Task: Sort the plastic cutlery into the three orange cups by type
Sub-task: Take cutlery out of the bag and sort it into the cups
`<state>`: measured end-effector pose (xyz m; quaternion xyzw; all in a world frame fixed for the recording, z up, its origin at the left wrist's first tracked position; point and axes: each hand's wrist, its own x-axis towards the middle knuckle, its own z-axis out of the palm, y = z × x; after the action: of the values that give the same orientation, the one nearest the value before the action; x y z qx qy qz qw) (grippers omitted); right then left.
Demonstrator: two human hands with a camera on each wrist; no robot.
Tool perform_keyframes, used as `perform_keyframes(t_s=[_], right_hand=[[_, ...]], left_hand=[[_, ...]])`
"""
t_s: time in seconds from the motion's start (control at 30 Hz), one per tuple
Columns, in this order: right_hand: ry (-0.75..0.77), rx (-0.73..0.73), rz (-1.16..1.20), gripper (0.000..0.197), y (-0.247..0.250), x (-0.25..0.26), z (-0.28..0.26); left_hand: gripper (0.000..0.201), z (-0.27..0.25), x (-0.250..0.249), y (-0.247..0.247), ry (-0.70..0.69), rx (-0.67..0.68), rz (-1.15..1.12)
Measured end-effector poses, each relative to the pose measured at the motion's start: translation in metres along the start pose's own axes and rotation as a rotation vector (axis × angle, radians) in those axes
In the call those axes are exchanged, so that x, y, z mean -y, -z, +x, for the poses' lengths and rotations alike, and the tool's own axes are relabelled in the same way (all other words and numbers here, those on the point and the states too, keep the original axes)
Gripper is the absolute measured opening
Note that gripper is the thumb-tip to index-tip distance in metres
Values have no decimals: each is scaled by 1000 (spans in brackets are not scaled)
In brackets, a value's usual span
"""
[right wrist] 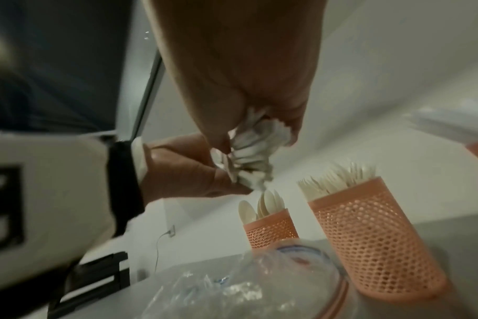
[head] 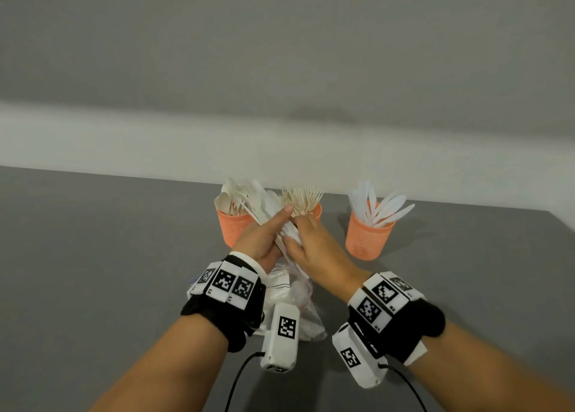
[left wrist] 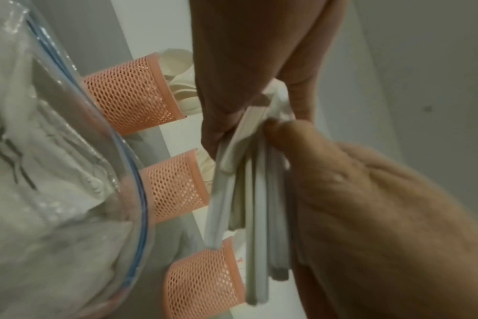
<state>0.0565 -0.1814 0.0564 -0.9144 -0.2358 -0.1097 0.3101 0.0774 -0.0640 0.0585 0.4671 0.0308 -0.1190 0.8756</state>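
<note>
While our left hand (head: 259,240) curls round a bundle of white plastic cutlery (head: 264,207), thumb laid along the stems, our right hand (head: 314,243) meets it from the other side and pinches the same bundle near its lower ends. In the left wrist view the stems (left wrist: 255,194) lie side by side between the two hands; the right wrist view shows their butt ends (right wrist: 249,151) fanned out between our fingers. We hold the bundle up above the grey table (head: 93,256), tilted away toward the left, its upper ends in front of the left cup.

Just beyond our hands stand the three orange mesh cups in a row near the table's far edge. The left cup (head: 231,228) holds spoons (head: 224,200), the middle cup (head: 316,210), mostly hidden behind our fingers, holds forks (head: 303,195), and the right cup (head: 367,237), set a little apart, holds knives (head: 381,206).

Beneath our wrists lies a clear plastic bag (head: 295,290) with a blue zip edge, something white inside it. Black bands carrying white marker blocks wrap both wrists (head: 228,282). Behind the table rises a pale wall (head: 280,69).
</note>
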Motion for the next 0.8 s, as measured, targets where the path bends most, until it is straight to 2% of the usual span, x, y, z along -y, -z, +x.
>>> perform_keyframes(t_s=[0.1,0.2,0.3,0.4,0.5,0.6,0.7,0.8], right_hand=[[-84,74,247,27,6,-3,2],[-201,143,459,35,10,-11,3],[-293,137,657,35,11,-14,3],[-344,134,758,35,16,-16,3],[-350,145,753,35,20,-19,3],[-350,151,794,35,19,-22,3],[-383,111,932,25,21,-26,2],[-398,80,1129,18,27,-34,1]], left_hand=[[36,-3,4,-1,-3,51,-41],[31,-5,5,-3,1,66,-68],[28,-5,4,-5,-3,73,-68],[27,-4,5,-8,-2,49,-52],[24,-2,6,-9,5,9,-44],[20,-1,5,-12,3,34,-31],[15,3,4,-11,25,12,1],[25,8,4,-8,90,-9,38]])
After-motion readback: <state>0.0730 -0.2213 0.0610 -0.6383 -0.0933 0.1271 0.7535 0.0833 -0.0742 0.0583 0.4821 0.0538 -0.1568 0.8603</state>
